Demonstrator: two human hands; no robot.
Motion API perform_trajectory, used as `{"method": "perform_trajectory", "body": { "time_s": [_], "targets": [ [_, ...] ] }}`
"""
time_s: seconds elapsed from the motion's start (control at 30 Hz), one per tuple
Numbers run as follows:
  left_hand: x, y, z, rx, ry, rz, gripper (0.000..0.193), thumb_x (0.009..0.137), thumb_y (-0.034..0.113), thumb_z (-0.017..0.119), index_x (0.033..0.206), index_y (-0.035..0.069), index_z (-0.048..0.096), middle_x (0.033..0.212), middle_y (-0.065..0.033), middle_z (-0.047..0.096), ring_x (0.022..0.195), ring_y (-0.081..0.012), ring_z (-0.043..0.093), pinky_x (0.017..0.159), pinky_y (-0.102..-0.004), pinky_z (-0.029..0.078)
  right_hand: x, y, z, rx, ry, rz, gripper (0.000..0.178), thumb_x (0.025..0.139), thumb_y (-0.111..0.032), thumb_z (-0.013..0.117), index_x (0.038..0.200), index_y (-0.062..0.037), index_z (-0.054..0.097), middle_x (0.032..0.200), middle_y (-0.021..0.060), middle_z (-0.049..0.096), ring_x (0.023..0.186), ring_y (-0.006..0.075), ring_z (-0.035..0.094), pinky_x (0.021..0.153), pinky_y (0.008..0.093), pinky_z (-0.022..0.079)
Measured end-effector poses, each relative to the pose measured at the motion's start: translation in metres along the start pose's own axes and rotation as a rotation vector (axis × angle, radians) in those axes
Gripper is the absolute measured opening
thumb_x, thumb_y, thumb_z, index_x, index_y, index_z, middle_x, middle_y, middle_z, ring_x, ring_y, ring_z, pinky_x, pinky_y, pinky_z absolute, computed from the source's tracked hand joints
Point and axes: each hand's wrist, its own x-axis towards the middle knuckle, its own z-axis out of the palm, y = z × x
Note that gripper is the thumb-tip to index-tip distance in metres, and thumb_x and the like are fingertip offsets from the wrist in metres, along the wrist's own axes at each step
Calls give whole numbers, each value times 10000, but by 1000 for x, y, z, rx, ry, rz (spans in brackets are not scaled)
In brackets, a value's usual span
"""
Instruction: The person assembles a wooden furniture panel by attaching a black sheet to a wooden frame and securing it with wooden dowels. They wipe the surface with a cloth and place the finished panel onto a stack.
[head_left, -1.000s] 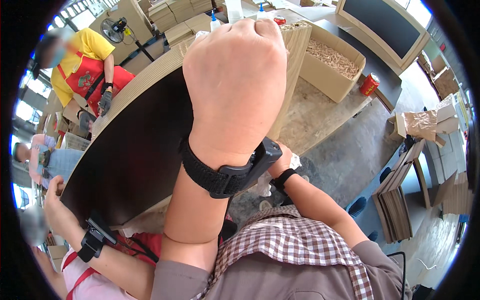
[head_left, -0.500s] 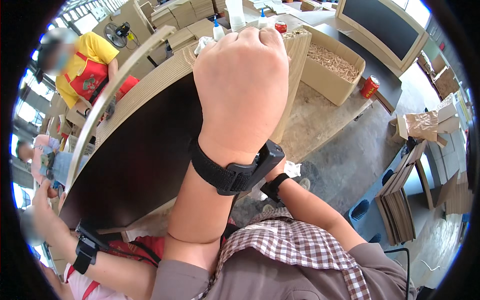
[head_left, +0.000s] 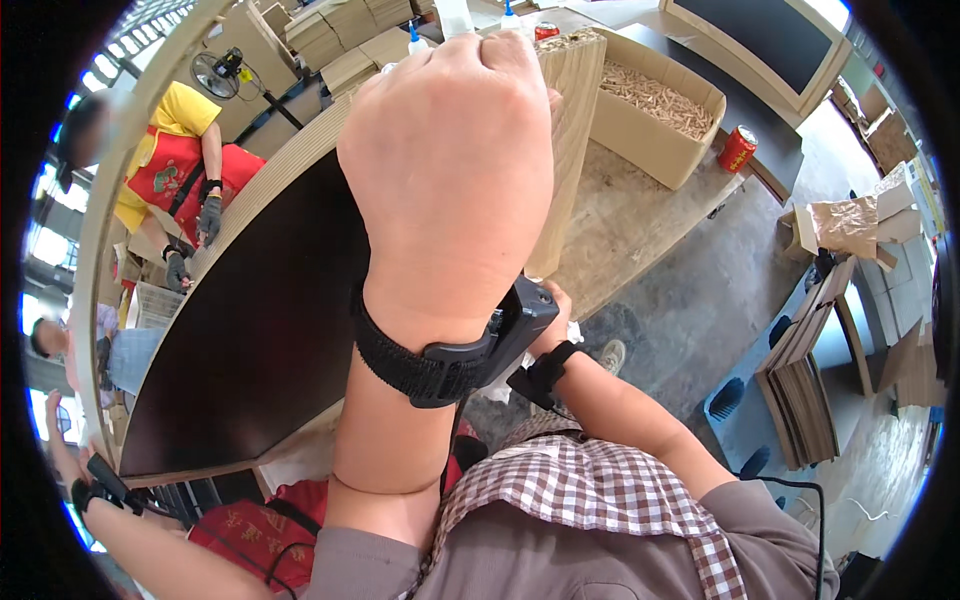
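Observation:
My left hand (head_left: 450,170) is a closed fist over the far end of a large dark panel (head_left: 250,330) with pale wooden edges. Its fingers curl away from view, so what they grip is hidden. A bit of white material (head_left: 388,68) shows beside the fist. Behind the left wrist's black strapped device (head_left: 520,325), my right hand (head_left: 556,308) is low beside the panel's near side. That hand looks closed on a crumpled white cloth (head_left: 574,334), though the device covers most of its fingers.
An open carton of wooden dowels (head_left: 660,105) and a red can (head_left: 738,148) stand on the worktable (head_left: 640,225). A co-worker's gloved hand (head_left: 208,220) is at the panel's far-left edge. Another person's arm (head_left: 150,540) reaches in at lower left. A long pale strip (head_left: 90,300) curves along the left.
The long pale strip has shifted left, away from the panel. The co-worker's gloved hands now show at the panel edge. The lower-left person's hand has drawn outward. My left fist sits slightly further left.

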Motion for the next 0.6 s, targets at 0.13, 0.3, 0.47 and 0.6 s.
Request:
{"method": "perform_trajectory", "body": {
  "time_s": [0.13,0.3,0.47,0.6],
  "targets": [
    [0,1,6,-6,6,12,307,775,270,701,1001,72,636,865,-76,673,808,-262,643,660,-360,506,9,-7,-3,-84,81,25,274,772,-219,675,669,26,610,624,154,626,577,203,590,604,347,485],
    [2,6,11,-21,-16,19,290,784,265,693,994,75,632,883,-72,671,817,-262,642,668,-362,503,16,-5,-1,-309,143,-55,260,774,-210,660,682,28,615,663,175,644,630,244,635,636,360,498],
    [1,3,6,3,-24,10,275,790,259,688,985,76,624,886,-69,670,823,-263,641,669,-366,500,5,-26,5,-207,78,-26,244,790,-206,664,738,32,645,700,186,661,660,268,657,657,364,507],
    [5,5,6,-13,-51,3,278,789,266,688,983,78,621,874,-70,667,819,-266,639,674,-368,498,9,-19,0,-229,44,22,252,800,-219,669,758,29,658,696,165,667,646,238,651,648,350,504]
  ]
}}
